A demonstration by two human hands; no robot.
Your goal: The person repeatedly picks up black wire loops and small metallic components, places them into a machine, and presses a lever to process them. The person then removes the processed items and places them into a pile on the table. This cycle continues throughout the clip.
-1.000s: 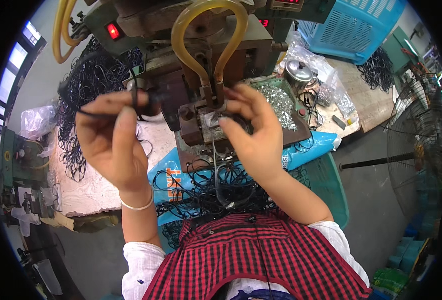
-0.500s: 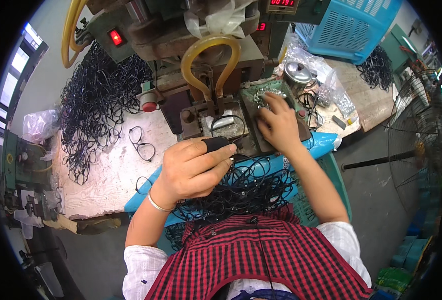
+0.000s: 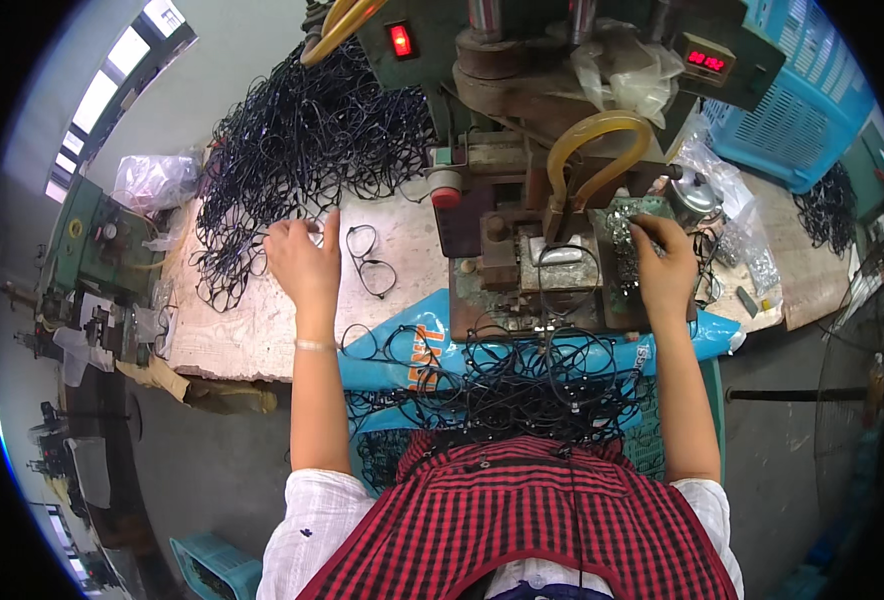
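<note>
My left hand [image 3: 304, 262] rests on the worn white bench top [image 3: 232, 320], fingers curled at the edge of a big heap of black wire eyeglass frames [image 3: 302, 150]; whether it grips one I cannot tell. A single black frame [image 3: 370, 262] lies just right of that hand. My right hand [image 3: 664, 262] reaches into a tray of small silvery metal parts [image 3: 627, 235] beside the press, fingertips pinched among them. Between the hands stands the press machine [image 3: 522, 200] with a yellow hose loop [image 3: 597, 150] and a frame lying on its fixture [image 3: 554, 260].
A tangle of black frames [image 3: 522, 385] lies on a blue plastic sheet [image 3: 412, 350] at my lap. A blue basket [image 3: 812, 100] stands at the back right, clear plastic bags [image 3: 157, 180] at the left, a green machine [image 3: 92, 250] beyond the bench's left edge.
My left hand has moved from the lap tangle out left to the edge of the frame heap. My right hand has shifted slightly right over the metal parts tray.
</note>
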